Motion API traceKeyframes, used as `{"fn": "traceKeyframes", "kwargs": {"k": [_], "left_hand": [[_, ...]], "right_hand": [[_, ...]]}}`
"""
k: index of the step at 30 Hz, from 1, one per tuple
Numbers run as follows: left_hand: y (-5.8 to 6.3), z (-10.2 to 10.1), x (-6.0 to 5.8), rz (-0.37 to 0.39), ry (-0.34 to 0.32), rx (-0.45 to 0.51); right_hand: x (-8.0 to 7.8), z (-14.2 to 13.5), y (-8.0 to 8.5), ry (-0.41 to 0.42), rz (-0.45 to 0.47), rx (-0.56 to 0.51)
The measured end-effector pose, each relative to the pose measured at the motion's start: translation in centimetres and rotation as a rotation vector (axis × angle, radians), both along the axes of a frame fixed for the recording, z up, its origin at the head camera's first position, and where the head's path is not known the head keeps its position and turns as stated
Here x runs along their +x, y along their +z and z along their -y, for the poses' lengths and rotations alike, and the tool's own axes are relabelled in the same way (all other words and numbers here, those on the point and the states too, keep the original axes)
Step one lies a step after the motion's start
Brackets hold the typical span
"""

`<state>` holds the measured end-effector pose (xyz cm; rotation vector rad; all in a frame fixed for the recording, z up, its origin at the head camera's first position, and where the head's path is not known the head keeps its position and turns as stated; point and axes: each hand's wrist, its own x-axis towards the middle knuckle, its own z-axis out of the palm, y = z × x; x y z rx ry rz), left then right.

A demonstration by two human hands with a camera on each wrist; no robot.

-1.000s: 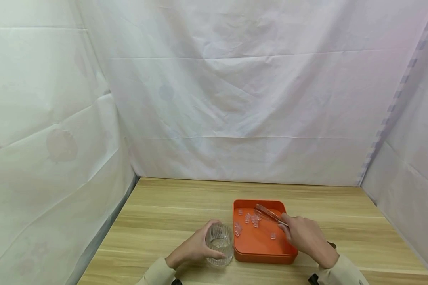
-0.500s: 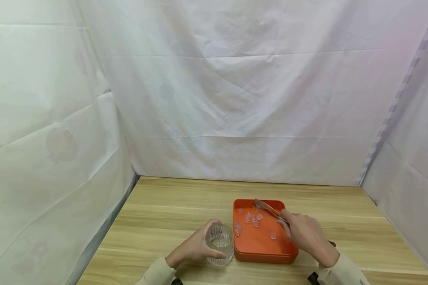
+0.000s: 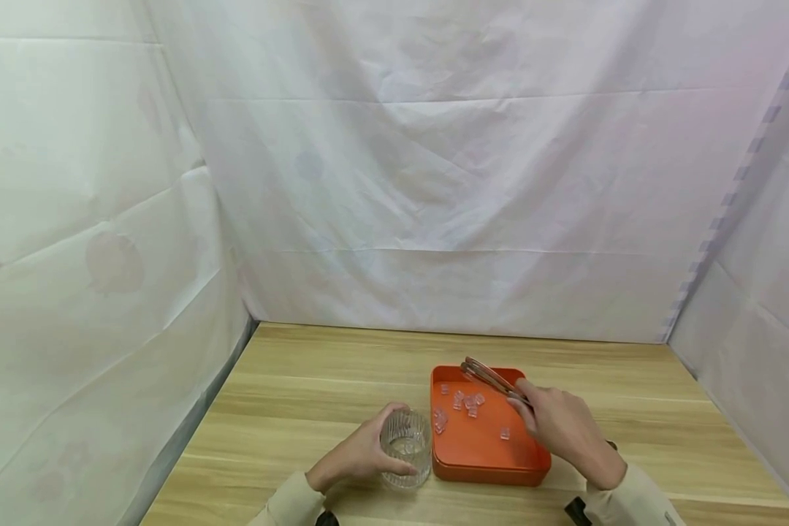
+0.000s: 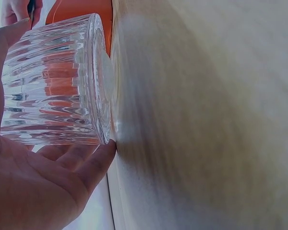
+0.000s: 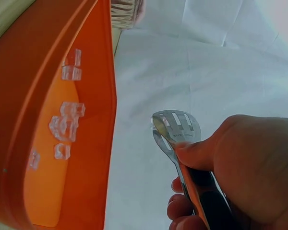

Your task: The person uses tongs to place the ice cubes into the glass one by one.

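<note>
My left hand (image 3: 367,451) curls round a clear ribbed glass (image 3: 409,459), thumb on the near side and fingers on the far side. The glass stands upright on the table, just left of an orange tray (image 3: 483,453). With my right hand (image 3: 562,427) I grip metal serving tongs (image 5: 182,125), their slotted heads raised over the tray's far part. A small clear cube (image 5: 152,123) shows at the edge of the tongs' heads in the right wrist view. Several more clear cubes (image 3: 472,412) lie in the tray, mostly toward its left side.
The wooden table (image 3: 302,380) is bounded by a white cloth (image 3: 434,183) at the back and by cloths at both sides. The tray's raised wall (image 3: 489,475) stands close to the glass.
My right hand has lifted the tongs from among the cubes, their heads going up and a little left. My left hand and the glass have stayed in place.
</note>
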<state>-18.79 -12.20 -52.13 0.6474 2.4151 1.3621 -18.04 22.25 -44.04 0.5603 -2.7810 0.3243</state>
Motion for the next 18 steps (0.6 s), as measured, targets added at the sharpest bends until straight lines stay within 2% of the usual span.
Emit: {"fn": "traceKeyframes", "kwargs": {"k": [10, 18], "left_hand": [[0.4, 0.1, -0.1, -0.008, 0.002, -0.014], [0.2, 0.0, -0.1, -0.004, -0.003, 0.004]], "right_hand": [[0.4, 1.0, 1.4, 0.022, 0.016, -0.023], [0.8, 2.3, 2.2, 0.034, 0.029, -0.040]]}}
